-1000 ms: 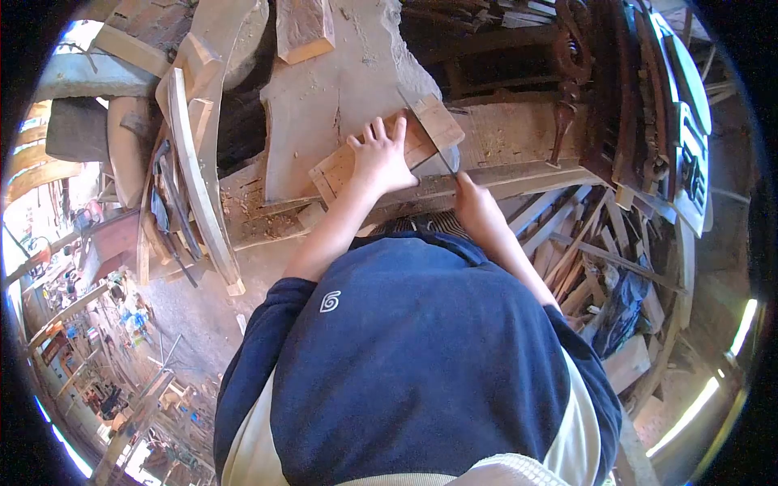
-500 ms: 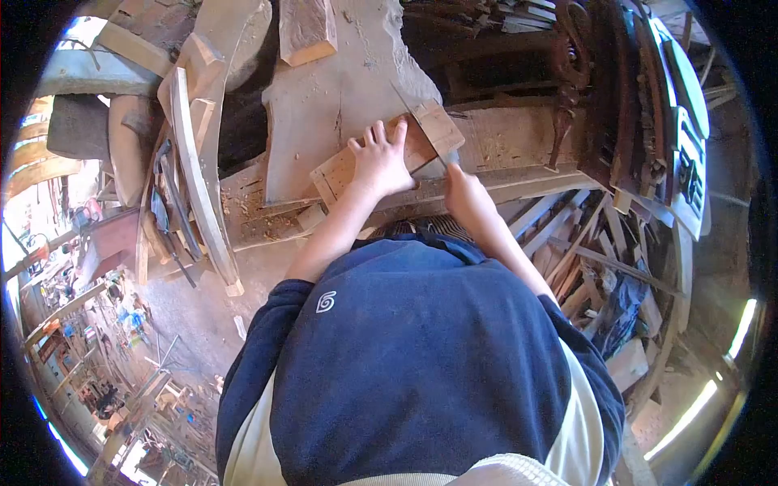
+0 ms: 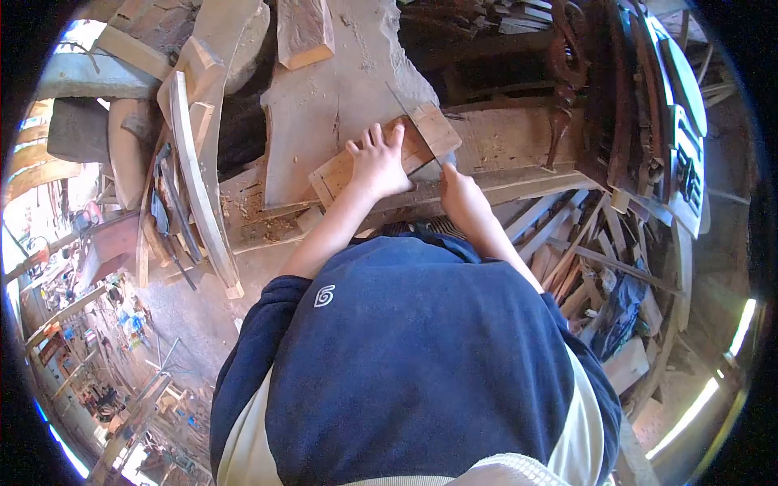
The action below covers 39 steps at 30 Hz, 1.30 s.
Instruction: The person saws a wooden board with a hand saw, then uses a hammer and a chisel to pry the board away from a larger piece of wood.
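Note:
My left hand lies with fingers spread on a wooden board, pressing it against the thick slab underneath. In my right hand is a handsaw, gripped by its near end, with the thin blade pointing away from me. The blade crosses the board near its right end, just right of my left fingers. A pale block-like end of the board shows beyond the blade. My right fingers are wrapped round the handle, which is mostly hidden.
A thick wood block rests on the slab's far part. Curved lengths of wood lean at the left. Carved dark furniture parts stand at the right, above a pile of offcuts. Shavings lie along the bench.
My right hand has shifted slightly left and away from me with the saw. The left hand keeps its place on the board; the view has moved a little.

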{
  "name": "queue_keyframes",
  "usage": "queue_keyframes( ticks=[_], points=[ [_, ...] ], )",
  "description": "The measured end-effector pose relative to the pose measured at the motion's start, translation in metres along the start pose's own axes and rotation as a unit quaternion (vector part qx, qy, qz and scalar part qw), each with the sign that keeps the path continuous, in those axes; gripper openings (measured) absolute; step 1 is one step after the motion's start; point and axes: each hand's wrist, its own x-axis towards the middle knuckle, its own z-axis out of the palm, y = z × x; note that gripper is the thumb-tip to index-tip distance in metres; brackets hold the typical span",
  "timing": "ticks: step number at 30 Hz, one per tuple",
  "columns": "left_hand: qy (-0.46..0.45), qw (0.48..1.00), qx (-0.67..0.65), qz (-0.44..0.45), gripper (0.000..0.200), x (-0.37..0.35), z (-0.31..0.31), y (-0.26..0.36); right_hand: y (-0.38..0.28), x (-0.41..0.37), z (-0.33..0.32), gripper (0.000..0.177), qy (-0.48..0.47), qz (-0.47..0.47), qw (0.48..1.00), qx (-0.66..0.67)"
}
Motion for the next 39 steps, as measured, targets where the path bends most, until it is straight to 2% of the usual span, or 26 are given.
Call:
queue_keyframes(
  ticks=[2, 4, 7, 10, 12, 13, 15, 19, 21, 25, 27, 28, 31, 36, 37, 39],
  points=[
    [0.001, 1.000, 0.001, 0.005, 0.120, 0.000, -0.002, -0.002, 0.025, -0.026, 0.001, 0.018, 0.019, -0.018, 0.999, 0.020],
    [-0.003, 1.000, -0.001, 0.012, 0.121, -0.001, 0.001, -0.002, 0.038, -0.060, -0.010, 0.020, -0.045, 0.060, 0.997, 0.008],
    [0.032, 0.999, -0.010, 0.019, 0.118, -0.002, 0.002, -0.002, 0.044, -0.093, -0.020, 0.021, -0.059, 0.096, 0.994, -0.004],
    [0.021, 1.000, -0.009, 0.019, 0.119, -0.002, 0.000, -0.001, 0.027, -0.066, -0.015, 0.021, -0.019, 0.076, 0.997, -0.006],
    [0.014, 1.000, -0.002, 0.019, 0.115, 0.000, 0.002, -0.002, 0.027, -0.023, 0.005, 0.019, 0.024, -0.016, 0.999, 0.033],
    [-0.004, 1.000, -0.006, 0.016, 0.113, 0.000, -0.002, -0.002, 0.014, -0.016, 0.002, 0.019, 0.025, -0.016, 0.999, 0.027],
    [0.010, 1.000, -0.011, 0.009, 0.115, 0.000, 0.003, 0.000, -0.010, -0.007, -0.005, 0.021, -0.003, 0.048, 0.999, 0.014],
    [0.011, 1.000, -0.016, 0.010, 0.119, -0.001, -0.002, -0.002, 0.029, -0.058, -0.016, 0.017, -0.020, 0.033, 0.999, 0.012],
    [0.007, 1.000, -0.026, 0.012, 0.119, -0.001, 0.000, -0.002, 0.029, -0.084, -0.032, 0.016, -0.064, 0.106, 0.992, -0.007],
    [0.019, 1.000, -0.014, 0.016, 0.120, 0.000, 0.003, -0.003, 0.030, -0.055, -0.018, 0.017, -0.042, 0.082, 0.996, -0.015],
    [0.022, 1.000, -0.008, 0.014, 0.120, 0.003, 0.006, -0.003, 0.017, -0.017, -0.002, 0.022, -0.003, 0.009, 1.000, 0.017],
    [0.014, 1.000, -0.009, 0.005, 0.121, 0.007, 0.007, -0.004, 0.010, -0.007, -0.001, 0.022, -0.004, 0.007, 1.000, 0.016],
    [0.004, 1.000, -0.021, -0.002, 0.124, 0.005, 0.000, -0.004, 0.008, -0.002, 0.003, 0.022, 0.003, 0.030, 1.000, -0.001],
    [0.021, 0.999, -0.025, 0.004, 0.127, 0.004, -0.002, -0.003, 0.026, -0.080, -0.033, 0.022, -0.053, 0.104, 0.993, 0.006],
    [0.017, 0.999, -0.026, 0.004, 0.127, 0.005, -0.002, -0.004, 0.026, -0.085, -0.036, 0.024, -0.071, 0.135, 0.988, -0.008],
    [0.012, 1.000, -0.027, 0.008, 0.128, 0.004, -0.002, -0.004, 0.023, -0.063, -0.029, 0.025, -0.073, 0.127, 0.989, -0.013]
  ],
)
